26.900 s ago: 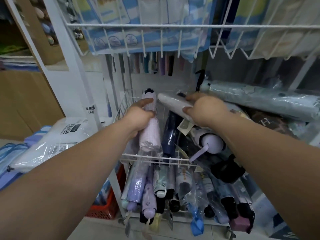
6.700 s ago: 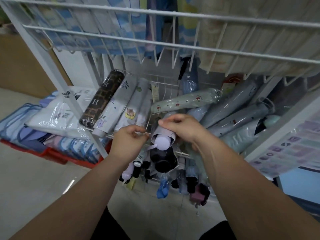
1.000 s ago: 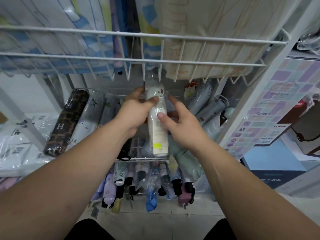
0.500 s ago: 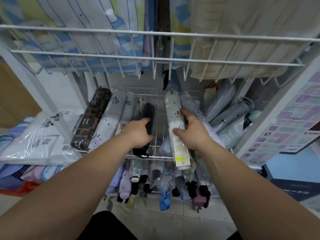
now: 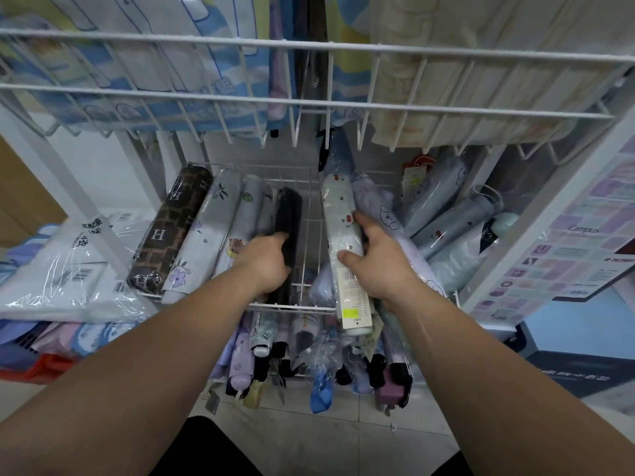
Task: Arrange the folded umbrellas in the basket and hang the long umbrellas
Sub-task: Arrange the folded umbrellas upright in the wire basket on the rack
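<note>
The step in hand is judged to be the arranging of folded umbrellas in the wire basket point(image 5: 292, 305), which sits at the centre of the head view below an upper rack point(image 5: 309, 104) of packaged goods. The left hand point(image 5: 266, 261) is closed around a black folded umbrella point(image 5: 288, 218), held lengthwise toward 12 o'clock beside the row already laid at 10 o'clock. The right hand point(image 5: 378, 262) is wrapped around a white cherry-print umbrella point(image 5: 340, 221), whose tagged end overhangs the front rim toward 6 o'clock. Between the two held umbrellas a bare strip of wire floor is seen, and the next move is judged to call for both to be lowered flat into that strip, parallel to the row, with the white one pushed back until its tag clears the rim. Three sleeved umbrellas are counted in the left row: a brown H-patterned umbrella point(image 5: 171, 231), a flower-print umbrella point(image 5: 202, 242) and a bear-print umbrella point(image 5: 240, 228). At 2 o'clock a loose heap point(image 5: 446, 218) of at least four pale umbrellas is seen lying askew; an exact count cannot be given. A lower tier point(image 5: 309, 359) of upright folded umbrellas is visible at 6 o'clock, roughly ten or more. No long umbrellas can be clearly identified.
</note>
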